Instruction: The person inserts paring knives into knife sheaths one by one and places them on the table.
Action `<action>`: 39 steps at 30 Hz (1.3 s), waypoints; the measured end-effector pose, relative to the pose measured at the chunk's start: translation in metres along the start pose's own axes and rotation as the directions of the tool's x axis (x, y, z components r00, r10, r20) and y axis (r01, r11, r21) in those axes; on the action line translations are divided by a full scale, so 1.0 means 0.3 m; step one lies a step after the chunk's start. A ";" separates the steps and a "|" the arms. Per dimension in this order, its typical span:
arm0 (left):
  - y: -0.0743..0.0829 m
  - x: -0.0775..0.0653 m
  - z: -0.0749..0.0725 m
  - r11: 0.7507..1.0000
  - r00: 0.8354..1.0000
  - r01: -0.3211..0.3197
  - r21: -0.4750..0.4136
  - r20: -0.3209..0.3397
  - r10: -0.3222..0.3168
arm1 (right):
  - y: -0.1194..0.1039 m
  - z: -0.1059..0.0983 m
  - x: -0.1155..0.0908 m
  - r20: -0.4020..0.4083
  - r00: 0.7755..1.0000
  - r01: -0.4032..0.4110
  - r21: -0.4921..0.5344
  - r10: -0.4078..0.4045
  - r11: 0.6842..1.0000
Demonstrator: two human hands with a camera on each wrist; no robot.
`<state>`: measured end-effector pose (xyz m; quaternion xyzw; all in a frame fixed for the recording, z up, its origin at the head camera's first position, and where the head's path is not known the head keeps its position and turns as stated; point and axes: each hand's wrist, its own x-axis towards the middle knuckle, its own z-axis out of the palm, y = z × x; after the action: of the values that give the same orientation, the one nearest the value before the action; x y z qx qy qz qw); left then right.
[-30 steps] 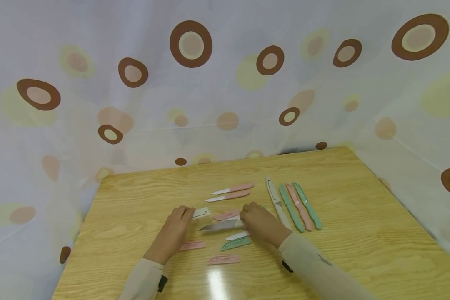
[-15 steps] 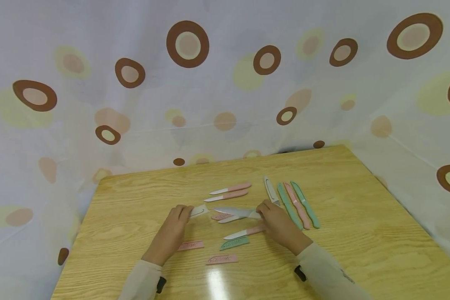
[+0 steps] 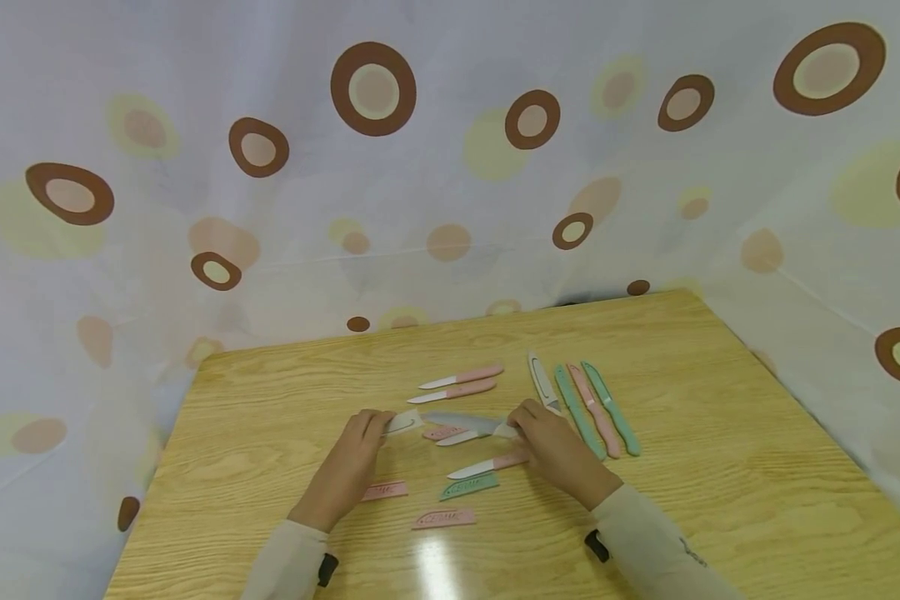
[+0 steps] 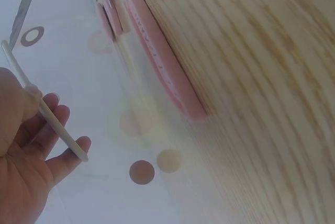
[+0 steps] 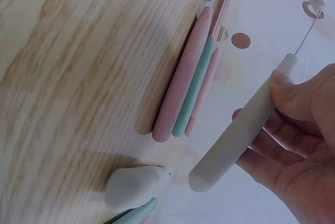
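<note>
My left hand (image 3: 345, 471) pinches a white blade sheath (image 3: 403, 422), seen edge-on in the left wrist view between thumb and fingers. The right hand (image 3: 558, 454) grips a kitchen knife by its white handle (image 5: 241, 124). Its grey blade (image 3: 461, 421) points left, with the tip right at the sheath's mouth. Under the blade lie a pink sheath (image 3: 441, 433) and a smaller knife with a white blade (image 3: 457, 438). A pink-handled knife (image 3: 506, 460) lies beside the right hand, partly covered by it. Just in front of that knife is a green sheath (image 3: 470, 486).
Two pink-handled knives (image 3: 480, 373) lie farther back. At the right, a white sheathed knife (image 3: 543, 379), two green ones and a pink one (image 3: 595, 408) lie side by side. Pink sheaths (image 3: 444, 519) lie near the front. A patterned curtain (image 3: 450, 167) surrounds the wooden table (image 3: 720, 467).
My right hand has moved right with the knife, and the blade has risen from below the sheath into line with its mouth. The left hand has stayed nearly still.
</note>
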<state>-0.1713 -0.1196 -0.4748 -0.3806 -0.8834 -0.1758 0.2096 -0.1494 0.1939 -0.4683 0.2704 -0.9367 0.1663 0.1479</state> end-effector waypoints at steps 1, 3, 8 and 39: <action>0.000 0.000 0.000 1.000 1.000 -0.006 -0.002 -0.003 0.006 | 0.001 0.000 0.001 0.004 1.000 0.005 -0.005 -0.005 1.000; -0.002 -0.002 0.001 1.000 1.000 -0.018 -0.008 -0.007 0.018 | 0.004 -0.002 0.004 0.014 1.000 0.018 -0.037 -0.017 0.999; -0.006 -0.002 -0.001 0.997 0.998 -0.056 -0.043 0.008 0.057 | 0.009 -0.025 0.012 0.042 0.997 0.069 -0.180 -0.063 0.981; 0.020 -0.005 0.026 0.998 0.997 0.001 -0.069 0.071 0.004 | -0.008 -0.005 -0.027 -0.048 0.999 -0.013 -0.049 0.011 0.999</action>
<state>-0.1678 -0.1129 -0.4813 -0.3942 -0.8835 -0.1923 0.1647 -0.1412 0.1965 -0.4693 0.2570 -0.9383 0.1505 0.1760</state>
